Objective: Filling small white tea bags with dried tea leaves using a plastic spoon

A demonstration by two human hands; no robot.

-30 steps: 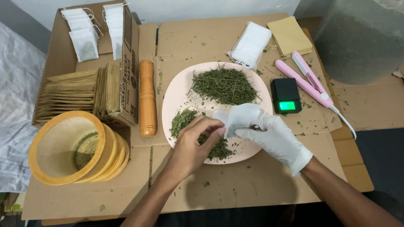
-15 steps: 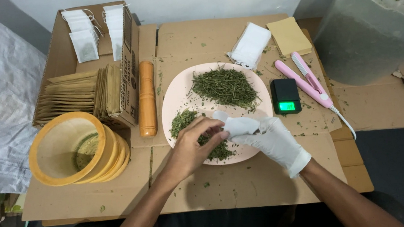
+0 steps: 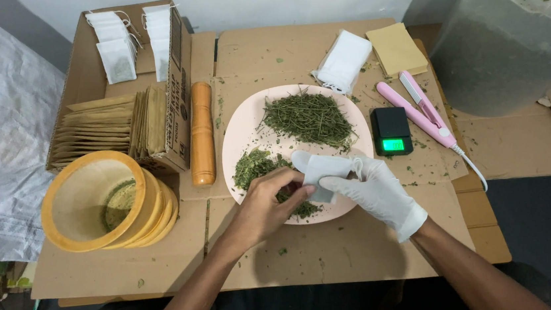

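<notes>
Cardboard table (image 3: 319, 51) carries a pink plate (image 3: 240, 128) heaped with dried green herbs (image 3: 308, 115). Over its near edge my gloved right hand (image 3: 371, 190) pinches a small white filter bag (image 3: 320, 168) — my bare left hand (image 3: 266, 205) pinches crumbled herb at its mouth. A black pocket scale (image 3: 391, 130) sits just right of the plate.

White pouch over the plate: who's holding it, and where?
The gloved right hand grips the pouch at its right end; the bare left hand pinches its lower edge.
</notes>
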